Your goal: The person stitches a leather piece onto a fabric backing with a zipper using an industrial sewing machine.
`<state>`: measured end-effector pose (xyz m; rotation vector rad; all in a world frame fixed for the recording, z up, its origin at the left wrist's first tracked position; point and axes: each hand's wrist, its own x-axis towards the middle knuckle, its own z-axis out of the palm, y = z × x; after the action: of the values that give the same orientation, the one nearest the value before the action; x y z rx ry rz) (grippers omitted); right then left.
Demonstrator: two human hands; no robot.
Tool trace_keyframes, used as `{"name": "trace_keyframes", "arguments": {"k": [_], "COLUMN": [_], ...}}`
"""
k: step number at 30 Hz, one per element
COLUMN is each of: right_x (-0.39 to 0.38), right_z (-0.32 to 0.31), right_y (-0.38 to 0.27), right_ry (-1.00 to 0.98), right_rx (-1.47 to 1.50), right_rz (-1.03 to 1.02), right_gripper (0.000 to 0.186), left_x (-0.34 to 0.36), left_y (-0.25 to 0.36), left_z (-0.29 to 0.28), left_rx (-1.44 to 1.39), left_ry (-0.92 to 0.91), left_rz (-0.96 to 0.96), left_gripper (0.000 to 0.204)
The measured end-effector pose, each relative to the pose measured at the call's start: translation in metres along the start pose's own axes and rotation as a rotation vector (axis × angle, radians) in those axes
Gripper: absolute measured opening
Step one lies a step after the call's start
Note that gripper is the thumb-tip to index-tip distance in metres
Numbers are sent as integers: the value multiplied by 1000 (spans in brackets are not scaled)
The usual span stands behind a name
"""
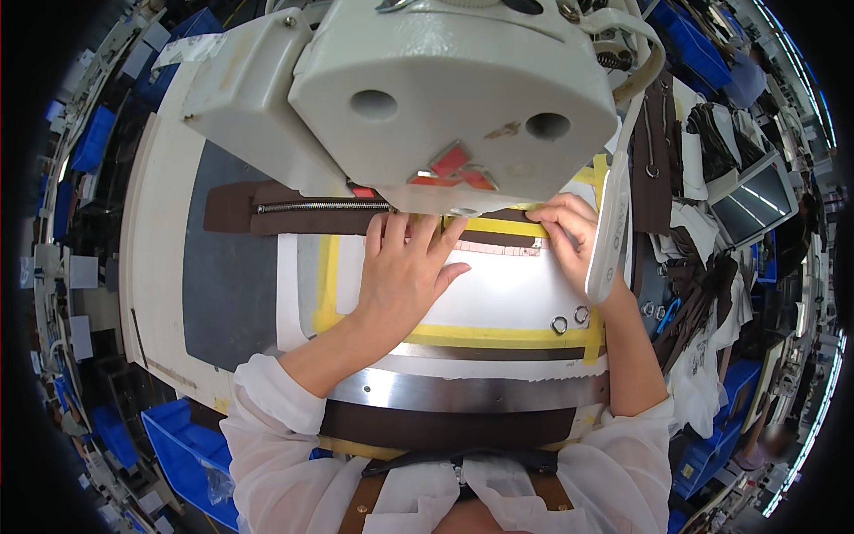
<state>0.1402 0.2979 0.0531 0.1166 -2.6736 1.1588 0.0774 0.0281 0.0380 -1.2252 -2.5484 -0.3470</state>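
A dark brown strip of material with a metal zipper (325, 206) lies across the bed under the head of a grey-white sewing machine (454, 98). My left hand (396, 271) rests with fingers stretched out on the strip's near edge, thumb apart. To the right of the machine head, my right hand (576, 238) pinches the right end of the brown strip (511, 238) between thumb and fingers. Between my hands runs a yellow band (498, 227), with a pale pink measuring tape (498, 249) just nearer to me. The needle area is hidden by the machine head.
Two metal rings (559, 325) lie on the white sheet (480, 298), framed by yellow tape (463, 335). A white bar (608, 231) hangs beside my right hand. Brown pieces with zippers (656, 151) and a small screen (754, 203) stand right. A blue bin (187, 454) sits lower left.
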Motion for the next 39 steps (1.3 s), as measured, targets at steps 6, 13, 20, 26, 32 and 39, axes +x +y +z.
{"name": "trace_keyframes", "arguments": {"k": [6,13,20,26,32,39], "right_x": [-2,0,-3,-4,2,4], "right_z": [-5,-1,-5,-6,-3,-1], "right_y": [-6,-15,-9,-10,-13,-12], "right_ry": [26,-9,14,-22,-24,-13], "right_rx": [-169,-261,-119,-157,-164,-163], "right_rz": [-134,-81,-76,-75,-66,-72], "right_gripper": [16,10,12,13,25,25], "left_x": [-3,0,-1,-4,-3,-3], "left_y": [1,-1,2,2,1,-1], "left_z": [3,1,3,2,4,5], "left_rx": [-57,5,-29,-24,-25,-56], "left_ry": [-38,3,-39,-44,-21,0], "left_rz": [-29,6,-19,-21,-17,-13], "left_gripper": [66,65,66,66,67,67]}}
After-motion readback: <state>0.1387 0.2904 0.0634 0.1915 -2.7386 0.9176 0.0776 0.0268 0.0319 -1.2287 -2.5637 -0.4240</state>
